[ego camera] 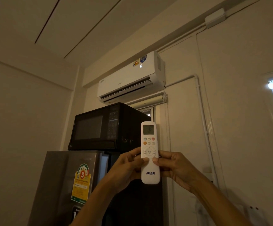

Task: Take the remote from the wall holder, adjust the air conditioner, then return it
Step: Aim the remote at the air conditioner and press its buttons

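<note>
Both hands, left hand and right hand, hold a closed grip on the upright AUX remote; the air conditioner hangs at twelve o'clock above it.

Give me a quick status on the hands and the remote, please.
Left hand and right hand both grip AUX remote, upright. Aimed toward air conditioner, display lit. Path clear.

One remote, two hands, one air conditioner, one microwave, one fridge
</note>
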`<state>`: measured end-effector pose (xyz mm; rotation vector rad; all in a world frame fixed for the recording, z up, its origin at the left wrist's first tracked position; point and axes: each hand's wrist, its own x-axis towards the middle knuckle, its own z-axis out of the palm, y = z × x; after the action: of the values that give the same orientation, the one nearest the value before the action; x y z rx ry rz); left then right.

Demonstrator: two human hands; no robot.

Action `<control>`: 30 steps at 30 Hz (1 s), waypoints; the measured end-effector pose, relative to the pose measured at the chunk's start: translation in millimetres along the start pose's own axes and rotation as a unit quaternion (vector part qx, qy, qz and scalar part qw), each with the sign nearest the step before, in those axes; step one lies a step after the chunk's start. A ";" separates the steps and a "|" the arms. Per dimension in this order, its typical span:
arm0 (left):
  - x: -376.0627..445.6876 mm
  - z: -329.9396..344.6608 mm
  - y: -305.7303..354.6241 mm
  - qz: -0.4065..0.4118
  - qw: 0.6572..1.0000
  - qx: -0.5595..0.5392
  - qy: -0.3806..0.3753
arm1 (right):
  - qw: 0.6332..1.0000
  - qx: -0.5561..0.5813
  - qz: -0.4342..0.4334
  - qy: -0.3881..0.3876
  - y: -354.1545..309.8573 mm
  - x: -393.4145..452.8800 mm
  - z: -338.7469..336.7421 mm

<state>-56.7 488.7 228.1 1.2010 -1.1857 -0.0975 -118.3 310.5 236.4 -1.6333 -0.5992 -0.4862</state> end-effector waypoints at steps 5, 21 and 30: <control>0.9 1.3 0.2 -0.001 1.000 -0.001 0.002 | 1.000 0.003 -0.010 -0.004 0.1 -2.1 0.7; -1.7 4.5 -0.3 -0.003 1.000 -0.017 0.010 | 1.000 -0.010 -0.012 0.001 -0.6 -2.3 -1.7; -6.0 5.6 0.2 -0.002 1.000 -0.022 0.013 | 1.000 -0.011 -0.009 -0.002 0.0 -1.6 -1.0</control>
<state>-63.6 488.7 223.6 1.1634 -1.1524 -0.1093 -119.6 309.3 235.6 -1.6520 -0.6128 -0.5052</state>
